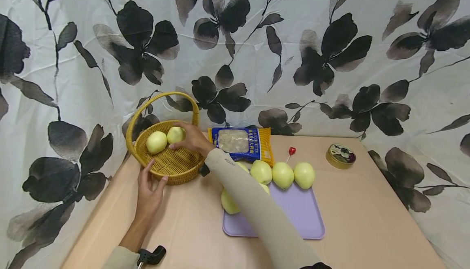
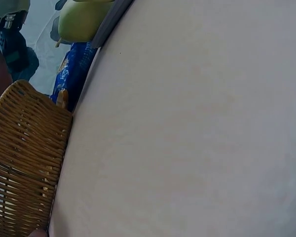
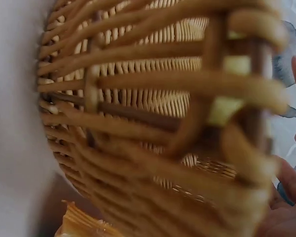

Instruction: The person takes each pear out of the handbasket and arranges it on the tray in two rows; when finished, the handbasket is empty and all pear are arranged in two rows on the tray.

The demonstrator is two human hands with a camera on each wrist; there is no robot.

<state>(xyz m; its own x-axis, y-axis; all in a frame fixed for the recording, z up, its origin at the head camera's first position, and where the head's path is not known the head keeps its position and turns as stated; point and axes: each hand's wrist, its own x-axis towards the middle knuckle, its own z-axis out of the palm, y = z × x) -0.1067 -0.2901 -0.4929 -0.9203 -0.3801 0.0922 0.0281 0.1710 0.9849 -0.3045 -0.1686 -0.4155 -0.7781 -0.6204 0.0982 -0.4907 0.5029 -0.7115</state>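
A yellow wicker basket (image 1: 180, 176) with a tall arched handle stands at the back left of the table. One yellow-green pear (image 1: 156, 142) lies inside it. Right beside that one, my right hand (image 1: 193, 140) grips a second pear (image 1: 176, 134), reaching in under the handle with the thumb on the near side and fingers over the far side. My left hand (image 1: 151, 191) touches the basket's front left, its fingers fairly straight at the rim and the thumb against the wall. The left wrist view catches the woven side (image 2: 24, 153) up close. In the right wrist view the weave (image 3: 153, 84) fills most of the frame.
Several pears (image 1: 282, 175) rest on a purple tray (image 1: 293, 212), partly hidden by my right sleeve (image 1: 257, 207). Behind stand a blue and yellow pasta bag (image 1: 242, 140), a red lollipop (image 1: 291, 150) and a round gold tin (image 1: 340, 156). A floral cloth (image 1: 271, 61) hangs behind the table.
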